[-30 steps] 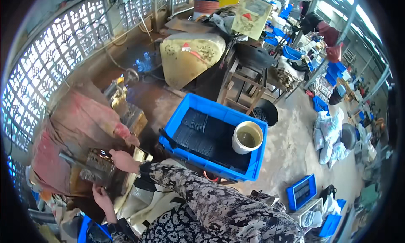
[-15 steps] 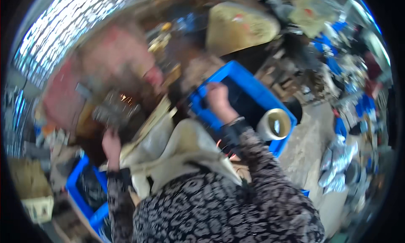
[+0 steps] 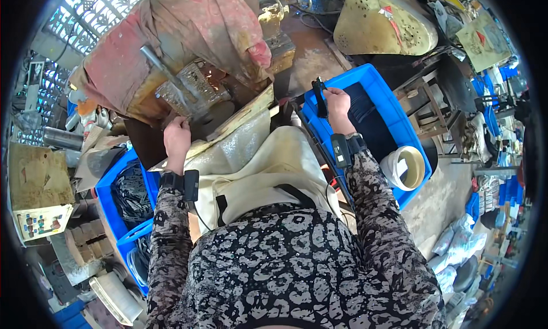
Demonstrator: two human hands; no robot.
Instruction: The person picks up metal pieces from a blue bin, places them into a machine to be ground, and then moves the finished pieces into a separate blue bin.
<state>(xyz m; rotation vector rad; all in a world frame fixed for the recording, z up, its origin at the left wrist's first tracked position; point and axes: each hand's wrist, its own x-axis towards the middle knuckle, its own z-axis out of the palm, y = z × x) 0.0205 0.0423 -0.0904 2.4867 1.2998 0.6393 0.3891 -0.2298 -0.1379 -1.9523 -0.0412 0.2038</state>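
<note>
My right hand (image 3: 338, 105) is closed round a flat black strip-like piece (image 3: 320, 97), over the near-left rim of a blue crate (image 3: 399, 109). Inside that crate lie many dark thin pieces (image 3: 359, 103). At the left, my left hand (image 3: 177, 136) has its fingers curled together beside the machine; whatever they hold, if anything, cannot be made out. Just beyond it sit a worn, wet-looking metal block (image 3: 188, 89) with a rod (image 3: 162, 69) and a dark round disc (image 3: 220, 113). A pale cloth (image 3: 268, 163) covers my lap, next to a wooden board (image 3: 242, 119).
A stained red-brown cloth (image 3: 188, 26) drapes the machine. One cream bucket (image 3: 412, 168) stands in the right crate's near corner. Left of me, another blue crate (image 3: 108, 189) holds black strips. A control box (image 3: 43, 186) with knobs stands far left; a rusty-spotted cream cover (image 3: 377, 26) is behind.
The view has steadied from a blur and swung, so the scene sits differently. My left hand has come up nearer the machine. The black strip now shows plainly in my right hand.
</note>
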